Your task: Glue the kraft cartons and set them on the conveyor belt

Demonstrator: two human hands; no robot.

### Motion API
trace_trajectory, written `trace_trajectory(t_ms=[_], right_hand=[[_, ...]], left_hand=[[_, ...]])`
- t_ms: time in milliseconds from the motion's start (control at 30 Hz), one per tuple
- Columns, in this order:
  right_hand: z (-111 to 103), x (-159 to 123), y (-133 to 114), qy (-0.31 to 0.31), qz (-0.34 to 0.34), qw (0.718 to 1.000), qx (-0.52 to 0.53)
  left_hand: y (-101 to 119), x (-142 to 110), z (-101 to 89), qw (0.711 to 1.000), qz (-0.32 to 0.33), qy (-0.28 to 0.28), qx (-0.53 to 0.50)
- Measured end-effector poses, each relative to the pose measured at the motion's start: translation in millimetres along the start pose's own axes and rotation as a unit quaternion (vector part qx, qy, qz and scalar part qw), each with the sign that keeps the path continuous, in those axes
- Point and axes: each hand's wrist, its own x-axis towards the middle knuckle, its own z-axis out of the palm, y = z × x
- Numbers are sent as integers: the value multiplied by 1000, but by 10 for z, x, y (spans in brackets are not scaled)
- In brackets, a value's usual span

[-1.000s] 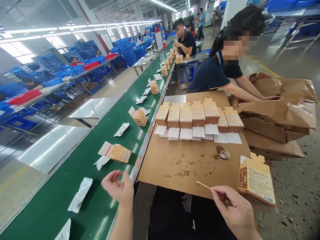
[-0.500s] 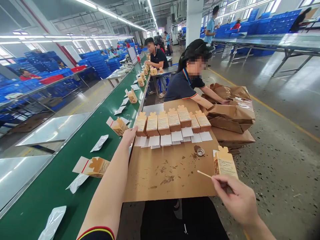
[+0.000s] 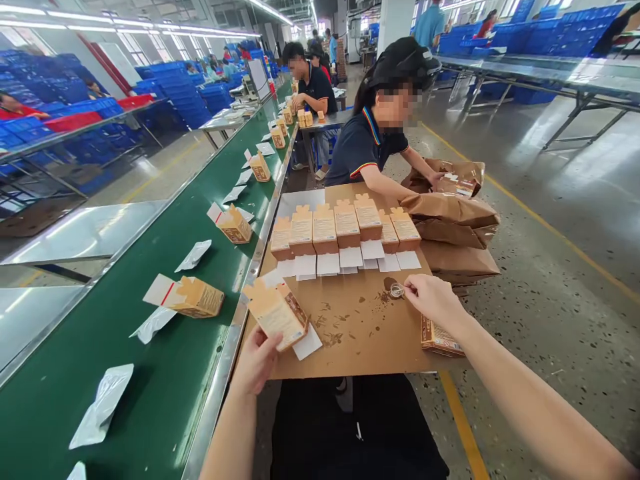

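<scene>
Over the front left of the cardboard sheet, my left hand grips a small tan-and-brown carton, tilted, with its scalloped flap up and a white flap low at its right. My right hand is closed in a pinch at a small clear dish. The cotton swab it held a moment ago is mostly hidden by the fingers. Beneath my right forearm another carton is partly covered. Several similar cartons stand in a row at the back of the sheet, white flaps towards me.
To the left runs a green conveyor belt with a metal edge, carrying open cartons and silvery-white packets. Brown paper bags are stacked at the right, where a co-worker reaches in. Dark stains mark the cardboard.
My left hand has come back towards me from the row's left end, now holding a carton. My right hand has moved forward and left to the dish.
</scene>
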Motion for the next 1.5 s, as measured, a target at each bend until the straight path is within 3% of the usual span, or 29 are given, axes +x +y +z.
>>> trace_trajectory(t_ms=[167, 300, 333, 400, 500, 600, 700, 933, 1233, 1400, 1500], right_hand=[[-56, -88, 16, 4, -8, 1000, -11], [21, -483, -309, 116, -52, 988, 85], [107, -599, -458, 136, -67, 979, 138], [354, -803, -790, 114, -81, 961, 240], [805, -977, -1212, 69, -102, 948, 294], [1154, -1008, -1392, 50, -113, 945, 304], [1312, -974, -1383, 39, -122, 944, 305], [1203, -967, -1247, 46, -119, 948, 292], [812, -1287, -1061, 83, -60, 952, 287], [780, -1409, -1055, 97, -58, 951, 287], [770, -1434, -1095, 96, -67, 950, 291]], left_hand=[[-186, 70, 116, 999, 16, -6, 49], [-202, 64, 126, 996, 37, -14, 80], [-198, 45, 129, 995, 39, -19, 88], [-186, 5, 141, 994, 41, -26, 102], [-176, -36, 167, 991, 43, -34, 119], [-183, -52, 184, 990, 48, -32, 129], [-195, -54, 185, 989, 51, -28, 136], [-260, -146, 210, 984, 72, -34, 157], [-409, -409, 283, 946, 159, 35, 280], [-531, -382, 261, 934, 166, 31, 314], [-590, -372, 259, 925, 181, 59, 328]])
